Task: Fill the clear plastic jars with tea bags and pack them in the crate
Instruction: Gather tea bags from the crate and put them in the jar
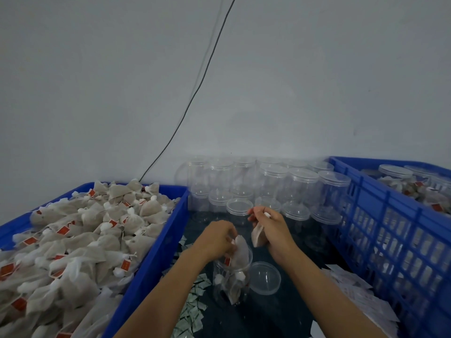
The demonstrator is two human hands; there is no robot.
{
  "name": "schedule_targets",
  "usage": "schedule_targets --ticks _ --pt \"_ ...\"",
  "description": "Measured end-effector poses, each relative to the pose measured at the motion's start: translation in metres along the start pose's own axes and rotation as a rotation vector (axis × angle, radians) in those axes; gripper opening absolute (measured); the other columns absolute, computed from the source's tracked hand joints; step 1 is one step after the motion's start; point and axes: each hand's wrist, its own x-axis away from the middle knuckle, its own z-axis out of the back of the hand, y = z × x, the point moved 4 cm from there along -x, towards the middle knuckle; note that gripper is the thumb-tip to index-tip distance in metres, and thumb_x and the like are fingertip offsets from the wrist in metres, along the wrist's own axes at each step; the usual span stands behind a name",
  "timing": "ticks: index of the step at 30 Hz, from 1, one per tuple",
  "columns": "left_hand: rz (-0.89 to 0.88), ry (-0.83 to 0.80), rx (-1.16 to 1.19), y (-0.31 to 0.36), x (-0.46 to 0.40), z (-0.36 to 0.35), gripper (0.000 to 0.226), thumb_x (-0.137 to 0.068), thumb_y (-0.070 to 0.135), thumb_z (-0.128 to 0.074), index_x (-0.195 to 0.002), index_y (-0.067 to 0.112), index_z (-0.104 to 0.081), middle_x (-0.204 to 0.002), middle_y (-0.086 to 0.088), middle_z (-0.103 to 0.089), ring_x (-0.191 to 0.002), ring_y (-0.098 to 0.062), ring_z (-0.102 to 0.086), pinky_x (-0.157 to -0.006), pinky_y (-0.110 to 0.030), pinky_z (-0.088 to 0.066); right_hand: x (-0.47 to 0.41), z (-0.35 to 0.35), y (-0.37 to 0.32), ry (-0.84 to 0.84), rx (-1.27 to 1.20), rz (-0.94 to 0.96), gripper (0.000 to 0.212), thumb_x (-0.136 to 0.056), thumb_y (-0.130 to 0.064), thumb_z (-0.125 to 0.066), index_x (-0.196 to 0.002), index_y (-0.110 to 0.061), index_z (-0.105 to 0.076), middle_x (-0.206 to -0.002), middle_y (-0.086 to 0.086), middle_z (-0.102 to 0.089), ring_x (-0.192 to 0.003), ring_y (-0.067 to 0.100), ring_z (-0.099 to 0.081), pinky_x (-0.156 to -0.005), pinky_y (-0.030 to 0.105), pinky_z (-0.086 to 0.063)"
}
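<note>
Fingers of the left hand point(219, 236) are pinching 1 brownish mesh tea bag point(240, 251) over the open clear jar point(231, 281) standing on the dark tabletop point(268, 313), while the right hand point(268, 226) is gripping another tea bag point(258, 236), its red tag writing staying unreadable.

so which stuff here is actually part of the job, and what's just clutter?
In the job:
- left hand and right hand, each holding a tea bag
- open jar, part filled
- its loose lid
- tea bag tray
- empty lidded jars
- blue crate with filled jars

Lying about:
- small sachets
- white paper slips
- black cable
</note>
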Motion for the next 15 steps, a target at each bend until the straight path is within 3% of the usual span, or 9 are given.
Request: schedule_targets --ticks 2,5,10,15 --pt "-0.076 0.062 -0.192 0.006 0.002 0.000 0.020 -0.086 0.023 -0.069 -0.102 0.020 -0.058 -0.104 -0.001 -0.065 -0.089 -0.014 -0.063 -0.079 -0.023 -0.051 -0.002 -0.005 0.004 0.022 -0.095 -0.012 0.024 -0.099 -0.017 -0.050 -0.081 -0.013 -0.066 -0.080 0.001 -0.064 -0.078 0.012 -0.058 -0.070 0.022 -0.046" --pt "-0.193 0.003 -0.461 0.016 0.004 -0.010 0.021 -0.086 0.029 -0.067 -0.105 0.020 -0.064 -0.105 -0.002 -0.068 -0.096 -0.018 -0.063 -0.088 -0.032 -0.050 -0.005 -0.009 0.010 0.069 -0.169 -0.023 0.025 -0.100 -0.019 -0.049 -0.081 -0.013 -0.065 -0.078 0.002 -0.063 -0.076 0.012 -0.058 -0.070 0.022 -0.047" --pt "-0.109 -0.264 -0.517 0.020 -0.002 -0.023 0.027 -0.091 0.018 -0.060 -0.115 0.008 -0.067 -0.114 -0.013 -0.067 -0.103 -0.027 -0.063 -0.094 -0.037 -0.050 -0.005 -0.008 0.017 0.103 -0.108 -0.006 0.027 -0.101 -0.026 -0.045 -0.084 -0.013 -0.063 -0.066 -0.002 -0.061 -0.060 0.009 -0.054 -0.061 0.024 -0.046" --pt "-0.024 -0.426 -0.480 0.026 0.001 -0.022 0.029 -0.094 0.012 -0.054 -0.120 0.001 -0.061 -0.122 -0.018 -0.061 -0.110 -0.032 -0.059 -0.093 -0.039 -0.047 -0.003 -0.007 0.019 0.077 -0.010 0.039 0.025 -0.101 -0.021 -0.045 -0.084 -0.012 -0.060 -0.067 0.000 -0.050 -0.063 0.010 -0.045 -0.062 0.022 -0.039"
